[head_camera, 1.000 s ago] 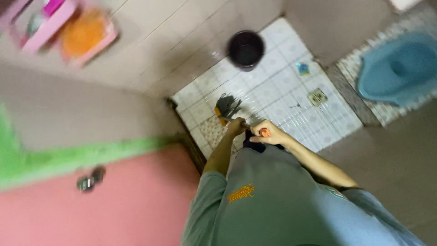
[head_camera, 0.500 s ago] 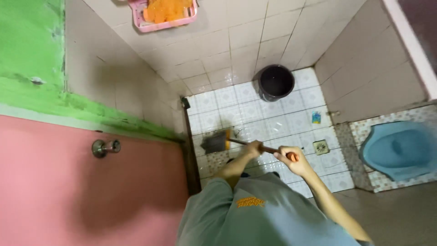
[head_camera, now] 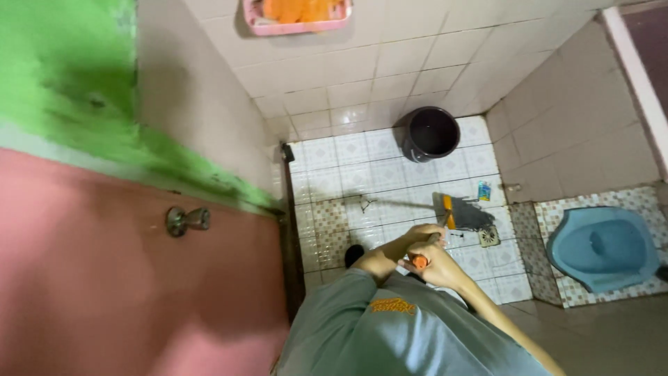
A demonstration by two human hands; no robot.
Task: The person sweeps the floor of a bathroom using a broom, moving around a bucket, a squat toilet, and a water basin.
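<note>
**Both hands on the mop, its head by the floor drain**

We see the right hand [head_camera: 437, 268] wrapped around the orange end of the mop handle [head_camera: 419, 261], close in front of the grey shirt [head_camera: 396, 327]. The left hand [head_camera: 423, 233] grips the same handle a little further along, nearer the mop head, so the two hands sit just beside each other with fingers curled tight.

From there we follow the handle a short way out to the mop head [head_camera: 467, 214], a dark bundle of strands with an orange collar. It lies on the white tiled floor [head_camera: 355, 174], touching or just beside the square floor drain [head_camera: 489, 237].

Further out, we find a small blue packet [head_camera: 484, 191] on the tiles near the mop head, and a dark bucket [head_camera: 430, 133] standing in the corner against the wall. A blue squat toilet [head_camera: 602, 248] sits to the right on its raised patterned step. To the left stands a pink door with a metal knob [head_camera: 186, 220], and high on the wall hangs a pink basket [head_camera: 298, 15] holding something orange.
</note>
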